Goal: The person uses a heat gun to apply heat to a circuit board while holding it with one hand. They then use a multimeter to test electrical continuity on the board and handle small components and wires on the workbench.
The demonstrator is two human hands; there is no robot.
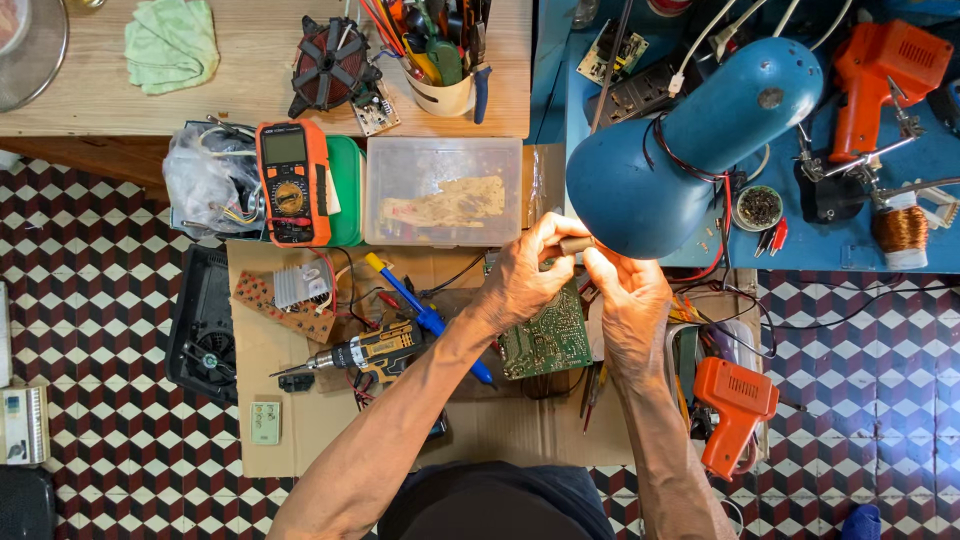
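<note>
Both of my hands are raised under the blue desk lamp (690, 140). My left hand (525, 275) pinches one end of a small brown cylindrical part (575, 244) between thumb and fingers. My right hand (630, 300) holds its other end, fingers curled close to the lamp shade. Just below my hands, a green circuit board (550, 340) lies on a sheet of cardboard (300, 440) on the floor.
On the cardboard lie a cordless drill (365, 355), a blue screwdriver (425, 315) and an orange soldering gun (735, 410). An orange multimeter (292, 182) and a clear plastic box (443, 190) sit behind. A wooden bench (260, 90) holds a tool cup (440, 60).
</note>
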